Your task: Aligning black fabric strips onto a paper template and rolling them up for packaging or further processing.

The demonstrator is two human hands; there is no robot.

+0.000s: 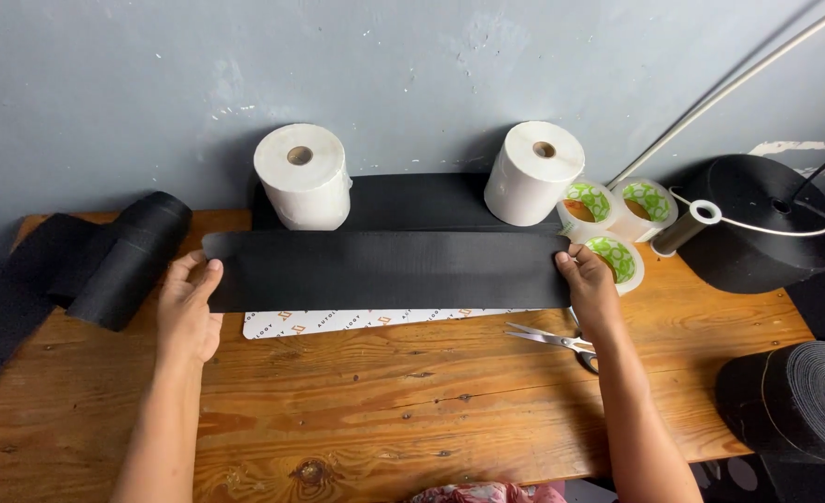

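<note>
Black strip (389,270), ends pinched, left hand (187,312), right hand (589,289)

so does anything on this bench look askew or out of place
Nothing much stands out. The black strip lies flat and level between the left hand and right hand. The scissors lie open beside the right wrist, and the loose black fabric trails off the table's left edge.

1. A grey-blue painted wall (412,65), scuffed with pale chips, fills the background.
2. A knotty, orange-brown wooden table (412,410) stands against it.
3. Soft, even light falls from above.
</note>
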